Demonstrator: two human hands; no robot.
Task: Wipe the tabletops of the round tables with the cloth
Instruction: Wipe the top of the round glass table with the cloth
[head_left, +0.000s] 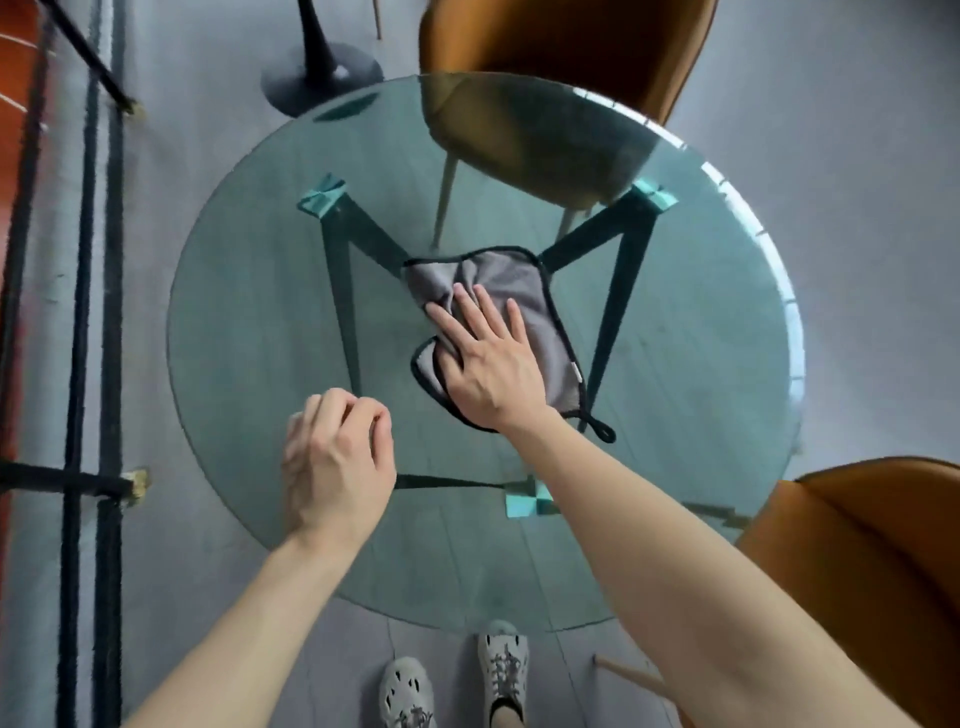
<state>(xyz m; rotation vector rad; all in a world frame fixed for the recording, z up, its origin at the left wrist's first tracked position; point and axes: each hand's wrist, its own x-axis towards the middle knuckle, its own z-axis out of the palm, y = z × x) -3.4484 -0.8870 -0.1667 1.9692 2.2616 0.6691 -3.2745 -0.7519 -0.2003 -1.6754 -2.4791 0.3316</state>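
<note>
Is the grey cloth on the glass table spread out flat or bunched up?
Mostly spread, partly bunched. The cloth lies open on the glass tabletop under the flat right hand, with folds gathered by the fingertips.

Light: soft, even daylight is filling the frame.
Glare: bright streaks are running along the glass tabletop (748, 218) rim at upper right.
Distortion: wide-angle bending is showing at the edges.
Blur: the left hand (337, 462) is smearing slightly.
</note>
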